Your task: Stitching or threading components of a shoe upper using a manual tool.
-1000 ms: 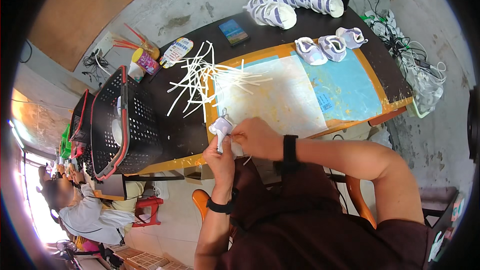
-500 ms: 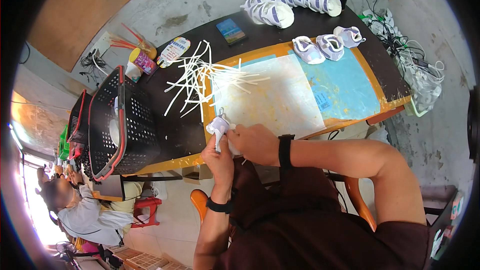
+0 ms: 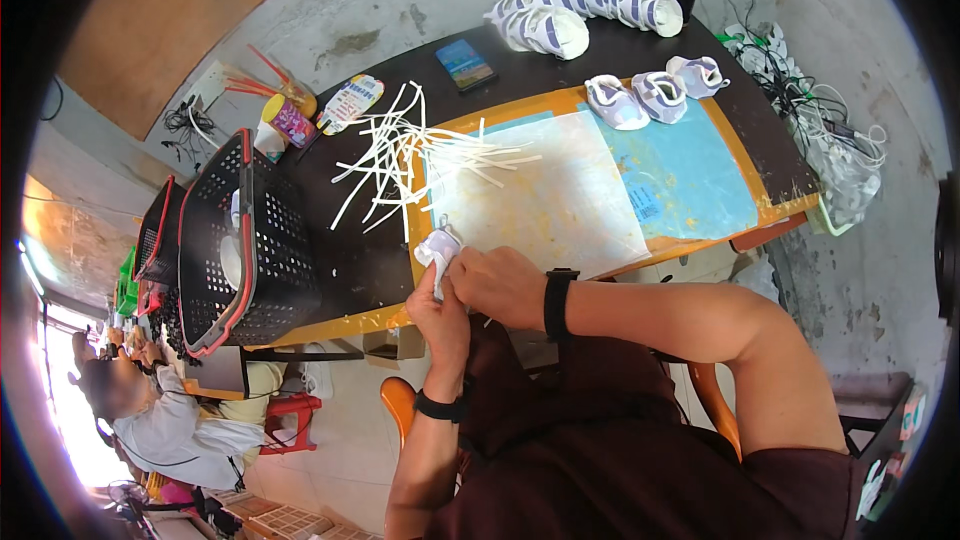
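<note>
White baby shoe (image 3: 438, 248) sits pinched between both hands at the near table edge: left hand (image 3: 440, 310) grips from below, right hand (image 3: 497, 285) clamps its side. Best keep it steady and work close; spare white strips (image 3: 420, 160) lie just beyond, black basket (image 3: 245, 240) left.

— Where is open room on the dark wooden bench (image 3: 560, 60)?

— The pale translucent sheet (image 3: 545, 200) and blue mat (image 3: 690, 175) lie flat and bare.

— What blocks the left?

— A black perforated plastic basket with red rim (image 3: 240, 250), and a loose heap of white strips (image 3: 420, 155) just beside it.

— Farther back?

— Three small lilac-and-white baby shoes (image 3: 655, 95).
</note>
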Available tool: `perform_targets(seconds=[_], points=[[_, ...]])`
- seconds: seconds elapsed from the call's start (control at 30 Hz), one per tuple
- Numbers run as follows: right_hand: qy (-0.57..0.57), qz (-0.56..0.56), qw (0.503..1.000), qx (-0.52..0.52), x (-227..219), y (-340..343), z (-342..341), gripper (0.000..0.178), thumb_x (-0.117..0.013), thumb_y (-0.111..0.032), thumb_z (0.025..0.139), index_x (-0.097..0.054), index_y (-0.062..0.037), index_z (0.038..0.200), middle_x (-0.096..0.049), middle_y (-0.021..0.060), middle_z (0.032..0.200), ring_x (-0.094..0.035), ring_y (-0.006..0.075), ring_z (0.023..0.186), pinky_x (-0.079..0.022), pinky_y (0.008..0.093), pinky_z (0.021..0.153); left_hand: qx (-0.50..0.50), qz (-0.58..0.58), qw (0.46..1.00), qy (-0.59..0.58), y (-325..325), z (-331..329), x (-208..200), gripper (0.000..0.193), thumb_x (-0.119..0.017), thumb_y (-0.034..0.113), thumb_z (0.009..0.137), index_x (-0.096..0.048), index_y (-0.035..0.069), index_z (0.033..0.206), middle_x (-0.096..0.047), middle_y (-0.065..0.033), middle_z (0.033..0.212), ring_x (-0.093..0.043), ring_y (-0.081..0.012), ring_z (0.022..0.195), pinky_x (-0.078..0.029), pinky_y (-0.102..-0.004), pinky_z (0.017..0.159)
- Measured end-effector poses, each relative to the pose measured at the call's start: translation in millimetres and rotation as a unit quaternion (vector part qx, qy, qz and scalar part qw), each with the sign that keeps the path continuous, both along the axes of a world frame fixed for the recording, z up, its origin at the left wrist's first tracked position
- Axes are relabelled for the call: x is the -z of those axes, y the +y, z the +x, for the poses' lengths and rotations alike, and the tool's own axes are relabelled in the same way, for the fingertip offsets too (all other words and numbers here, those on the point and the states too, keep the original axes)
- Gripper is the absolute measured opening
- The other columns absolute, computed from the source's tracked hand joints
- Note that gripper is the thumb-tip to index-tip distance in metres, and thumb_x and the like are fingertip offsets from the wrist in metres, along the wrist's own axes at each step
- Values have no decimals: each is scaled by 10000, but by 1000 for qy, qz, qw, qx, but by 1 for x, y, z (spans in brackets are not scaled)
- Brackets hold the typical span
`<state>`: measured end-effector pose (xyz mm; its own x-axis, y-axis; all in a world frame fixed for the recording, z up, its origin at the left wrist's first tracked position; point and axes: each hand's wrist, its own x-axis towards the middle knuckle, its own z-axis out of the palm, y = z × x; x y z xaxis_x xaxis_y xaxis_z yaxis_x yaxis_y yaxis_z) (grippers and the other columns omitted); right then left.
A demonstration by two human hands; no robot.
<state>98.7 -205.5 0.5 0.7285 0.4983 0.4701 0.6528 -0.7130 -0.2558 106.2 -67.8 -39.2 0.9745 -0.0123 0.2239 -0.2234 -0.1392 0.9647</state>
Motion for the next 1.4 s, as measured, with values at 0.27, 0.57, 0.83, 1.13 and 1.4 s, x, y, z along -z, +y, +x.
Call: perform_targets(seconds=[0.27,0.57,0.83,1.13,1.4], points=[[14,-8,998,53,-11,9,-2,133,-597,-83,756,-591,7,854,-610,130,738,-632,288,699,-499,376,585,7,-110,992,56,8,5,-7,170,-544,74,943,-662,-27,1013,-662,-14,833,-554,-39,740,-459,-227,641],[207,390,896,50,-19,-31,-1,162,-585,-116,868,-571,1,979,-607,61,671,-596,148,621,-445,296,557,109,-259,942,187,30,4,-36,265,-542,152,966,-558,8,1188,-659,-68,940,-608,-124,837,-482,-285,782],[324,463,825,25,-23,-14,14,178,-676,-182,812,-708,-8,795,-516,-23,568,-440,41,468,-324,213,435,173,-318,910,201,43,-2,-36,378,-551,175,962,-472,17,1295,-632,-62,1052,-602,-134,928,-465,-298,870],[483,474,736,16,-33,-17,12,183,-712,-197,760,-710,-20,713,-466,-50,510,-324,31,414,-197,220,401,202,-274,923,178,36,-2,-37,415,-597,161,934,-477,20,1306,-609,-78,1179,-598,-169,1038,-451,-327,938],[449,466,762,16,-8,-11,22,156,-709,-143,749,-671,2,707,-501,-37,551,-390,40,470,-273,232,432,195,-228,940,164,43,1,-31,417,-601,149,930,-475,20,1306,-621,-74,1136,-597,-159,1001,-456,-322,918]])
